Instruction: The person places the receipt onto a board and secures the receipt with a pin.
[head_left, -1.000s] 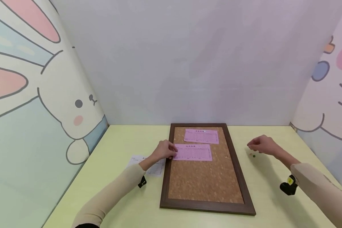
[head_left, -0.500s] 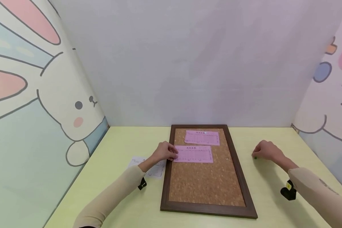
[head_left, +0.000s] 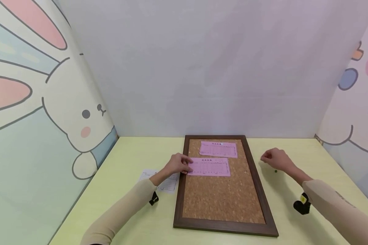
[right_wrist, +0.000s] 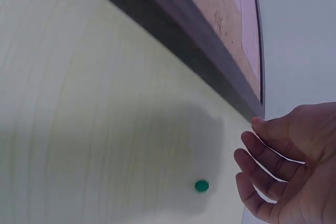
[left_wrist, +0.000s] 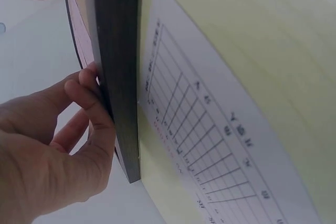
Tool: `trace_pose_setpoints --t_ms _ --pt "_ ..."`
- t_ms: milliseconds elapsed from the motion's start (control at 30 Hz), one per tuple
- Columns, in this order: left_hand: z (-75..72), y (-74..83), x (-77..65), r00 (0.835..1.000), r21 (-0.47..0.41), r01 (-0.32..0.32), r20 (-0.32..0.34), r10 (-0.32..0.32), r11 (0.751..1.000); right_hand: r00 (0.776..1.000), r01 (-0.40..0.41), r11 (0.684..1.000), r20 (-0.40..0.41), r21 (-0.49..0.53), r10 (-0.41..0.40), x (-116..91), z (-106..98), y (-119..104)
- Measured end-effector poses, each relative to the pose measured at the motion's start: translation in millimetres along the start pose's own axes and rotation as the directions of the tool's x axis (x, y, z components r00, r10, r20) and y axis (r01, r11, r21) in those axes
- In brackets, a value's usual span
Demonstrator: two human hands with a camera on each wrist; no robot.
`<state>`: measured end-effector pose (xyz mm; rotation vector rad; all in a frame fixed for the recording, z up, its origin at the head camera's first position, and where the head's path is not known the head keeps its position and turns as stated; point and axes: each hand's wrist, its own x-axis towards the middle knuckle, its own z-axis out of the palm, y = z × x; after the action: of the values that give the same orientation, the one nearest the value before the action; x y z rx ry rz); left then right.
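My left hand [head_left: 178, 163] pinches the left edge of a pink printed form [head_left: 209, 167], which lies on a framed cork board [head_left: 222, 197]. In the left wrist view its curled fingers [left_wrist: 89, 103] are at the dark frame. Higher on the board is a second pink form [head_left: 218, 149] with a small pale round tack [head_left: 222, 144] at its top. Right of the board, my right hand [head_left: 277, 159] hovers above the table, thumb and forefinger pinched on something tiny, apparently a thumbtack, mostly hidden. A green thumbtack [right_wrist: 201, 185] lies below that hand on the table.
A white printed form [head_left: 167, 183] lies left of the board, partly under my left forearm. The board's dark wooden frame [head_left: 224, 224] makes a raised edge on the pale yellow table [head_left: 132, 224]. Walls with cartoon animals [head_left: 79, 136] enclose the sides and back.
My right hand went down to the small tacks, then rose and moved left toward the board. The pale one beside the green tack is gone from the table. My left hand stays on the form.
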<state>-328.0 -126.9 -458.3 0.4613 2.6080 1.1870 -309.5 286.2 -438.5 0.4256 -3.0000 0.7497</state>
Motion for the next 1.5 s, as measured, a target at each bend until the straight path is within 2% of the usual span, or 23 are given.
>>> trace_pose_setpoints --t_ms 100,167,333,500,633,900,1300,1500 --pt "0.7 -2.3 0.8 1.000 -0.005 0.006 0.001 -0.006 1.000 0.998 0.039 0.998 -0.050 0.044 -0.037 12.4 10.2 -21.9" --pt "1.4 -3.6 1.1 1.000 -0.008 0.005 0.002 -0.005 1.000 0.997 0.062 0.994 -0.049 0.086 -0.058 21.9 19.0 -37.9" --pt "2.4 -3.8 0.8 1.000 -0.012 -0.002 -0.001 0.002 1.000 0.994 0.091 0.970 0.041 0.225 -0.103 47.9 45.4 -75.7" --pt "2.1 -1.3 0.9 1.000 -0.020 -0.003 -0.007 0.003 1.000 0.990 0.031 0.948 0.122 0.316 -0.073 69.0 71.5 -104.6" --pt "2.5 0.1 -0.4 1.000 -0.030 -0.001 -0.011 0.000 1.000 0.990 -0.003 0.951 0.136 0.309 -0.041 79.3 87.0 -119.9" --pt "3.6 0.7 0.9 1.000 -0.036 0.009 -0.013 -0.010 0.999 0.986 -0.053 0.972 0.165 0.228 0.015 85.5 92.0 -130.1" --pt "3.9 -2.1 2.6 1.000 -0.028 0.016 -0.008 -0.016 0.999 0.966 -0.137 0.960 0.247 0.245 0.075 91.7 91.0 -130.6" --pt "2.3 -0.4 0.9 1.000 -0.044 0.013 -0.002 -0.013 0.999 0.964 -0.152 0.955 0.250 0.253 0.087 94.0 92.0 -133.5"
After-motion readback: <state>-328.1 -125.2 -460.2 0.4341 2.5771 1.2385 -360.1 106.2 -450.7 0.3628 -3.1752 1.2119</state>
